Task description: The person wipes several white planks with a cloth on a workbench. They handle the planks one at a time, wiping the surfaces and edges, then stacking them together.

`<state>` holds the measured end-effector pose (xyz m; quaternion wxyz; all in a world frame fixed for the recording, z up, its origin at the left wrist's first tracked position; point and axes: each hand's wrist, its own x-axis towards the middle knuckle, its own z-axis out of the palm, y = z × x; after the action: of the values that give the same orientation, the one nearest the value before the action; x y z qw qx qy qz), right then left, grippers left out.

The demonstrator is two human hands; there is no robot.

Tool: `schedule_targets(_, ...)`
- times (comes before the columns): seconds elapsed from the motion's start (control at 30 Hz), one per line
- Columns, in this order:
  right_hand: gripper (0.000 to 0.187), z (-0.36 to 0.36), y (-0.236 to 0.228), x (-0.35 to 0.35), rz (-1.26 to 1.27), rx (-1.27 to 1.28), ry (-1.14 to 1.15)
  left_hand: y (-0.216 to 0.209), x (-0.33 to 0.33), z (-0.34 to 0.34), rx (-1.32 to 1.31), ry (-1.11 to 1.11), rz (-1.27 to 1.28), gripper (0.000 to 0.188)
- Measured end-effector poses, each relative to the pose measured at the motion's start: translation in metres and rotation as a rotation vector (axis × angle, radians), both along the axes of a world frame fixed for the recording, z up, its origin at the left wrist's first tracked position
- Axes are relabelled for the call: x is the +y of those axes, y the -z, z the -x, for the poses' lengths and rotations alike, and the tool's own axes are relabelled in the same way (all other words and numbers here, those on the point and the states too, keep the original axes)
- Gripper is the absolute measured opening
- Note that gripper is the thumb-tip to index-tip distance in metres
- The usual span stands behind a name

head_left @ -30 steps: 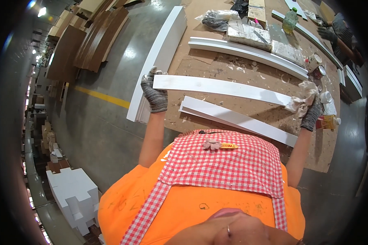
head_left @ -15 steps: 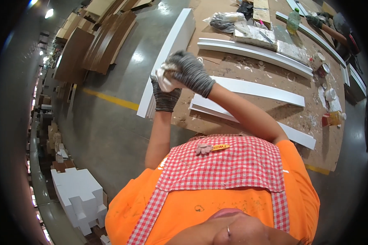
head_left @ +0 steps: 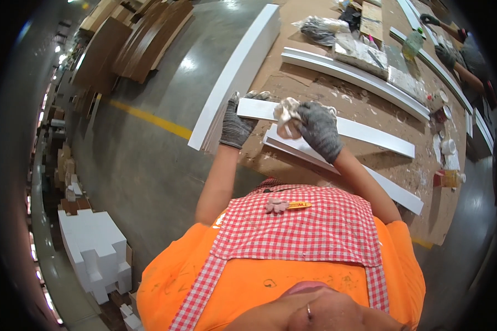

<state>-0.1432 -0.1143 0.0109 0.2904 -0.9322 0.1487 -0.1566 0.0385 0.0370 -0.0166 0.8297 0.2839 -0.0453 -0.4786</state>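
Observation:
A long white board (head_left: 375, 138) lies slantwise over the worktable. My left hand (head_left: 236, 127), in a grey knitted glove, grips its left end, with fingers around the far edge and thumb at the near side. A crumpled whitish cloth (head_left: 287, 117) is bunched in my gloved right hand (head_left: 320, 132), closed over it and pressed onto the board's upper face a little right of the left hand. Just nearer to me rests another white board (head_left: 395, 192), partly hidden by my right hand and forearm.
A stack of white panels (head_left: 234, 77) lines the table's left edge. Farther back lie a grooved white length (head_left: 359, 83), a plastic bag (head_left: 321, 30) and a green bottle (head_left: 413, 44). Cups (head_left: 448, 146) and an amber-liquid bottle (head_left: 450, 178) stand right. A co-worker's gloved hands (head_left: 446, 54) are at far right.
My right hand with the cloth has moved right and slightly nearer, from beyond the left hand onto the board. The board's left end now shows in my left hand. The view has shifted slightly.

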Motion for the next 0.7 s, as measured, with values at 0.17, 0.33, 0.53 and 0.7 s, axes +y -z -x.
schedule_targets(0.17, 0.026, -0.052, -0.003, 0.028, 0.091, -0.332, -0.035, 0.014, 0.008, -0.015, -0.219, 0.075, -0.09, 0.045)
schedule_targets(0.33, 0.034, -0.038, 0.013, 0.029, 0.245, -0.314, 0.113, -0.022, -0.009, 0.005, -0.263, -0.023, -0.205, 0.045)
schedule_targets(0.53, 0.04, 0.115, 0.1, -0.077, 0.368, -0.108, 0.57, -0.034, -0.007, 0.017, -0.343, -0.022, -0.111, 0.051)
schedule_targets(0.7, 0.03, 0.225, 0.112, -0.157, 0.305, 0.227, 0.812, -0.042, -0.012, 0.015, -0.342, 0.009, -0.163, 0.052)
